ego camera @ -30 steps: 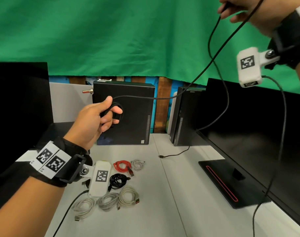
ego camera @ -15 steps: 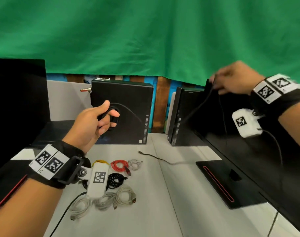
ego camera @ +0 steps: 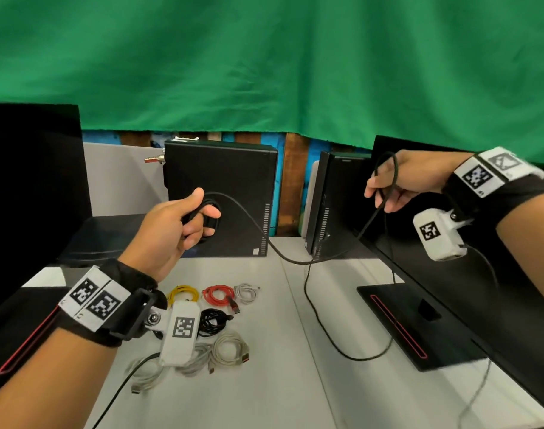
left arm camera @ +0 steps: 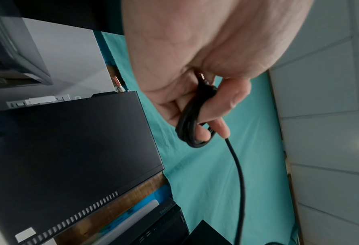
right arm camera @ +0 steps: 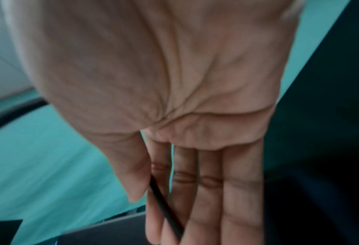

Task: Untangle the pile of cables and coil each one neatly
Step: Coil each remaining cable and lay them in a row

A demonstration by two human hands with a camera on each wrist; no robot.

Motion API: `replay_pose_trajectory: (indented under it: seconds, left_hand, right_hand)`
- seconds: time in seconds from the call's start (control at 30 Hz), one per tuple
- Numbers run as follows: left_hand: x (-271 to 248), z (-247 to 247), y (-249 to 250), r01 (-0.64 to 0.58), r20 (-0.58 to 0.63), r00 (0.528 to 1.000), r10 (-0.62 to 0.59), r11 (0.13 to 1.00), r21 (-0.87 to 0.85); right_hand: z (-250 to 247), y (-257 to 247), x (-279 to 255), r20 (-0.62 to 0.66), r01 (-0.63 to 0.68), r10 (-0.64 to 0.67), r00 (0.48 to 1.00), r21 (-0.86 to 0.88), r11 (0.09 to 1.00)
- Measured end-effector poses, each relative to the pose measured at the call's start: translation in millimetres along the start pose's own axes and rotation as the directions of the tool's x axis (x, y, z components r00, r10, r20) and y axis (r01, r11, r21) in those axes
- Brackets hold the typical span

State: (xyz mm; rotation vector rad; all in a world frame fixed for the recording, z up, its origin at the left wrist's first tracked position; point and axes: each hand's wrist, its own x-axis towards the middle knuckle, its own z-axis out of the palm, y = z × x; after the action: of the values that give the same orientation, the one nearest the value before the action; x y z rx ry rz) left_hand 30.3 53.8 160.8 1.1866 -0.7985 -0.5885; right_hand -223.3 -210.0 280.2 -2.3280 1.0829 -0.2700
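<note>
My left hand (ego camera: 196, 218) is raised above the table and grips a small coil of black cable (ego camera: 213, 219), with loops wound round its fingers (left arm camera: 203, 132). From the coil the black cable (ego camera: 255, 224) sags across to my right hand (ego camera: 385, 193), which pinches it between thumb and index finger (right arm camera: 153, 190). A loop arcs over that hand. The loose tail (ego camera: 326, 329) hangs down and curves over the table toward the monitor base. Coiled cables lie below my left wrist: yellow (ego camera: 184, 294), red (ego camera: 219, 295), white (ego camera: 247, 292), black (ego camera: 213, 322) and several grey-white (ego camera: 230, 351).
A black computer case (ego camera: 233, 181) stands at the back centre and a slimmer one (ego camera: 332, 205) to its right. A monitor (ego camera: 468, 289) with a red-striped base (ego camera: 413, 329) fills the right side. Another dark screen (ego camera: 32, 187) stands at the left. Green cloth hangs behind.
My right hand has come down from high at the upper right to mid-height by the monitor, keeping hold of the cable. The cable now sags and its tail has slid right across the table.
</note>
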Motion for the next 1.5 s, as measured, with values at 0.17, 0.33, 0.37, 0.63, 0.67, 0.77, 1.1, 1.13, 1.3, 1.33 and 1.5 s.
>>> replay_pose_trajectory:
  seconds: [0.17, 0.33, 0.37, 0.63, 0.67, 0.77, 1.1, 1.13, 1.3, 1.33, 1.5]
  left_hand:
    - [-7, 4, 0, 0.026, 0.008, 1.0, -0.026, 0.999, 0.032]
    - [-17, 3, -3, 0.061, 0.017, 0.998, -0.065, 0.982, 0.18]
    - [-18, 2, -4, 0.069, -0.004, 0.998, -0.069, 0.971, 0.228]
    - [-27, 22, -23, 0.236, -0.059, 0.972, -0.229, 0.931, 0.28]
    - [-30, 26, -26, 0.243, -0.029, 0.969, -0.244, 0.932, 0.269]
    - [-39, 34, -29, 0.223, 0.071, 0.968, -0.242, 0.953, 0.203]
    - [-43, 32, -29, 0.147, 0.132, 0.984, -0.123, 0.971, -0.19]
    - [-42, 34, -32, 0.117, 0.129, 0.987, -0.091, 0.969, -0.218]
    - [-36, 38, -51, -0.103, 0.076, 0.991, 0.106, 0.993, -0.052]
    - [-35, 37, -55, -0.169, 0.066, 0.984, 0.164, 0.982, 0.08]
    - [-33, 33, -80, -0.358, 0.196, 0.929, 0.313, 0.63, 0.689]
  right_hand:
    - [24, 30, 6, 0.012, -0.062, 0.062, 0.998, 0.022, 0.998]
    - [54, 64, 9, 0.046, -0.173, 0.172, 0.984, 0.03, 0.984]
    - [55, 69, 12, -0.011, -0.187, 0.187, 0.982, 0.039, 0.982]
    - [133, -6, -42, -0.317, 0.445, -0.413, 0.854, 0.036, 0.895]
    - [151, -15, -50, -0.209, 0.495, -0.471, 0.857, 0.085, 0.865]
    - [195, -23, -55, -0.014, 0.494, -0.521, 0.853, 0.341, 0.8]
    - [248, 4, -40, -0.133, 0.196, -0.152, 0.979, 0.805, 0.559]
    - [254, 4, -44, -0.118, 0.21, -0.185, 0.976, 0.746, 0.632]
    - [267, 0, -82, 0.014, 0.374, -0.437, 0.899, 0.493, 0.785]
    - [264, 1, -90, 0.034, 0.396, -0.466, 0.884, 0.474, 0.786]
    - [218, 2, -116, 0.03, 0.415, -0.514, 0.858, 0.551, 0.724]
